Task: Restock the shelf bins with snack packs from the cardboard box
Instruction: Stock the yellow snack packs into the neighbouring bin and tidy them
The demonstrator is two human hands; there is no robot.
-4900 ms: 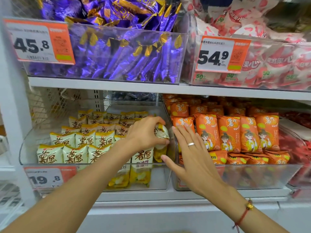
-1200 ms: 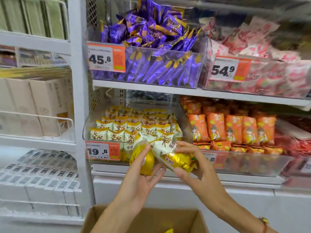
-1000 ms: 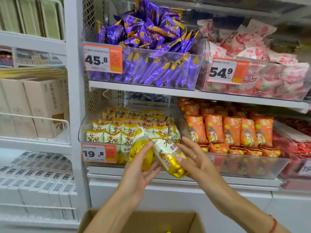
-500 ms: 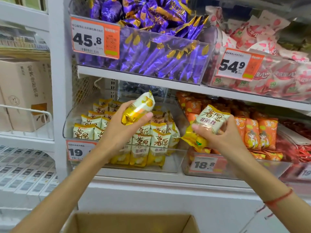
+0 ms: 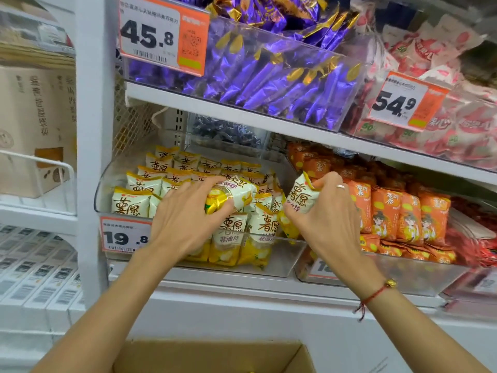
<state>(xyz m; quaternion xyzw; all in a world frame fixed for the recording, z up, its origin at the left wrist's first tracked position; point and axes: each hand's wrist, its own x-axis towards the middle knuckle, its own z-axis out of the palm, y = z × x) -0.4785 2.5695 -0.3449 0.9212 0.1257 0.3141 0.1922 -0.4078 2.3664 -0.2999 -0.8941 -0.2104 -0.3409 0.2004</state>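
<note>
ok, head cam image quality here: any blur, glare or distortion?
Head view: wide-angle bending bows the white upright and shelf edges; glare streaks the clear purple-pack bin; red-and-white packs at right look soft; both hands and the 19.8 price tag stay readable.

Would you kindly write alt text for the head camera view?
Each hand holds a yellow-and-white snack pack over the clear plastic shelf bin of matching packs: left hand, right hand. Orange packs fill the neighbouring bin; an open cardboard box sits below.

Cardboard box [image 5: 215, 356] cut off below; half-hidden 19.8 price tag [image 5: 125, 235].
</note>
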